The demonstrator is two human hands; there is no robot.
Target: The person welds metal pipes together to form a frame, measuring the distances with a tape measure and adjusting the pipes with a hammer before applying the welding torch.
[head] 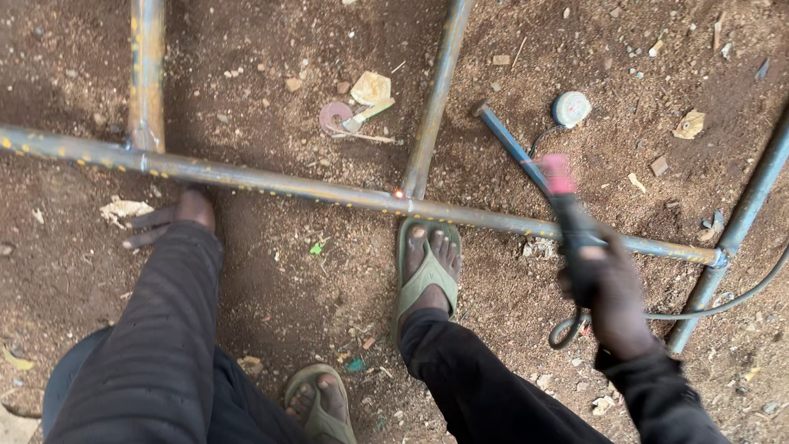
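- The head camera is looking steeply down from above; it is facing the dirt ground (271, 279) near the person's feet
- It is sitting close over both arms; only one view

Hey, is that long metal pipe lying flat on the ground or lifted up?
Flat: the long pipe rests on the dirt, under the left hand. The right hand holds a welding holder.

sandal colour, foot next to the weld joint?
Olive green sandal, best seen in the head view, just below the long metal pipe.
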